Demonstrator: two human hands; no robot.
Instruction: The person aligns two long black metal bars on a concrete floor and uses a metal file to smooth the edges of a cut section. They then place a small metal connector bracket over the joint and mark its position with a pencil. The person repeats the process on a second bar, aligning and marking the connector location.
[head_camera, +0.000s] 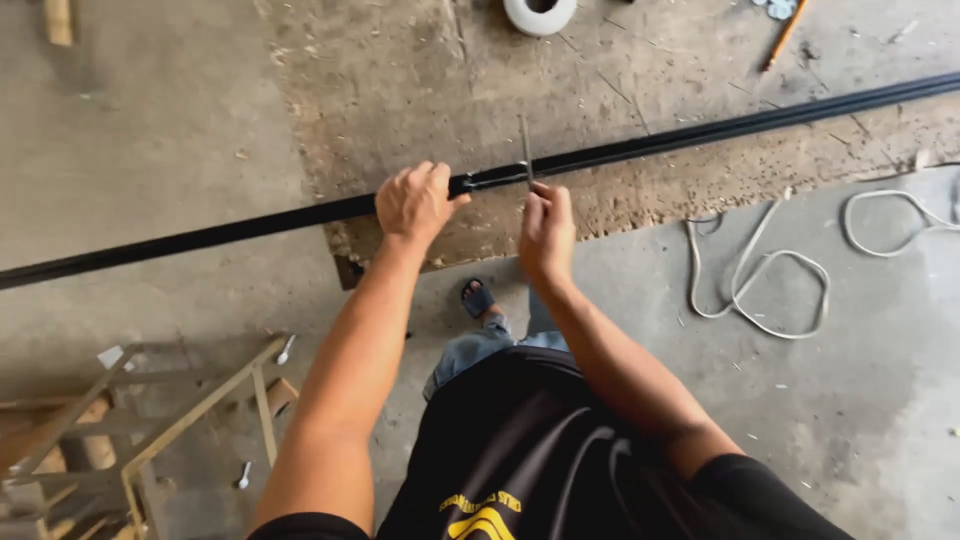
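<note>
A long black metal bar (250, 226) is laid across a worn board (400, 60) on the floor, running left to right. It is clamped by the left hand (415, 203); a thin metal tool (526, 150) is pinched upright against it by the right hand (546, 232). The contact point is hidden by fingers.

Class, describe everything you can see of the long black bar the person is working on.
The long black metal bar is thin, straight and dark, seemingly a channel or rail. It lies across a worn wooden board over the grey concrete floor, running from the lower left edge to the upper right. The left hand grips it near the middle; the right hand holds a thin grey metal strip upright against it.
</note>
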